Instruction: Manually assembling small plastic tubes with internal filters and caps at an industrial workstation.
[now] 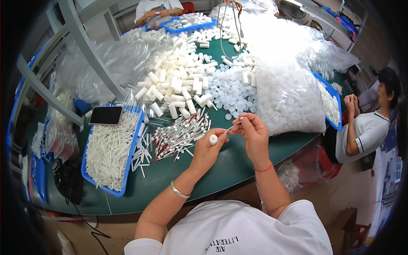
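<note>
My left hand [207, 149] is closed around a white cylinder [213, 140], whose round end with a small hole in the centre shows. Its fingertips also meet one end of a thin pale stick [233, 126]. The other end is pinched between the thumb and fingers of my right hand [255, 135]. Left of my hands lies a loose heap of thin white sticks with red parts [178, 132]. Behind it is a large pile of white cylinders [175, 85]. Small translucent caps [231, 91] are spread beyond my hands.
A blue tray [116, 192] of short white sticks stands at left, a phone [106, 115] resting on it. A bulging plastic bag of caps [289, 100] sits right on the green table [229, 178]. One co-worker [369, 114] is at right, another [155, 10] at the far side.
</note>
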The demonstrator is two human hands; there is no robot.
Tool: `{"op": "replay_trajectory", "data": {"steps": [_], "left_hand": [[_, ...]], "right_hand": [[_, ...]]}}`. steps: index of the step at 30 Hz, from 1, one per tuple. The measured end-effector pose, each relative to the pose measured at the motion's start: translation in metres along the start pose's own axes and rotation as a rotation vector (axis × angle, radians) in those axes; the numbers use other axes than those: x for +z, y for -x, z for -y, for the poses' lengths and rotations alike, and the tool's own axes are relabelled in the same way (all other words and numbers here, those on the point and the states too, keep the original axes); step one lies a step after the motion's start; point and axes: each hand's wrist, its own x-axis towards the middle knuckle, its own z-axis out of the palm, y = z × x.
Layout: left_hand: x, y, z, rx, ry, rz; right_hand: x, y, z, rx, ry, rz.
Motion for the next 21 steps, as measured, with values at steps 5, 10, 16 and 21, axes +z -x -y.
{"op": "replay_trajectory", "data": {"steps": [5, 10, 16, 21], "left_hand": [[-0.002, 0.003, -0.005, -0.052, 0.042, -0.011], [-0.004, 0.003, -0.004, -0.057, -0.036, -0.027], [-0.005, 0.003, -0.001, 0.004, -0.104, -0.032], [-0.003, 0.005, -0.002, 0.084, -0.122, -0.079]], "right_hand": [[0.0, 0.002, -0.001, 0.003, -0.006, 0.01], [-0.001, 0.004, -0.002, -0.033, 0.129, 0.054], [-0.002, 0.011, -0.006, 0.022, 0.282, 0.102], [-0.001, 0.016, -0.017, -0.006, 0.244, 0.114]]}}
